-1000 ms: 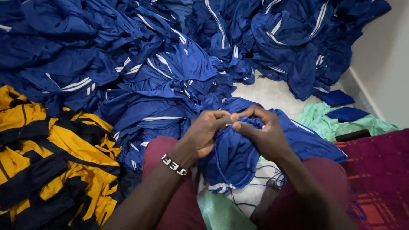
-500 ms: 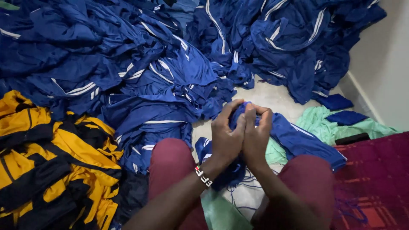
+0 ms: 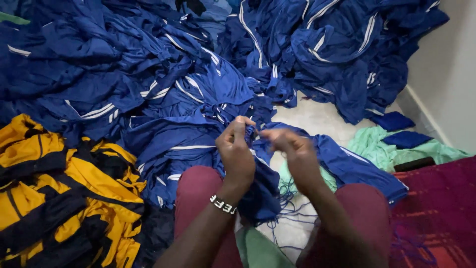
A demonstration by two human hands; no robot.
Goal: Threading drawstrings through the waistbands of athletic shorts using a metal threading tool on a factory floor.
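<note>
Fingers of your left hand point(image 3: 237, 151) clamped on blue cloth garment point(image 3: 258, 191) over your lap; right hand point(image 3: 292, 149) blurred, pinching same cloth. Loose blue threads point(image 3: 290, 208) beneath. Yellow-and-black garments point(image 3: 59, 198) left. Blue white-striped pile point(image 3: 198, 64) beyond.

Garment over my lap, heaps on the floor all round.

My left hand point(image 3: 237, 151) and right hand point(image 3: 292, 149) sit close together on the garment point(image 3: 258, 193) between my knees. A striped pile point(image 3: 64, 198) lies left, the large heap point(image 3: 198, 64) ahead, folded pieces point(image 3: 399, 129) right by the wall point(image 3: 451, 64), and loose threads point(image 3: 290, 218), I think, beneath.
</note>
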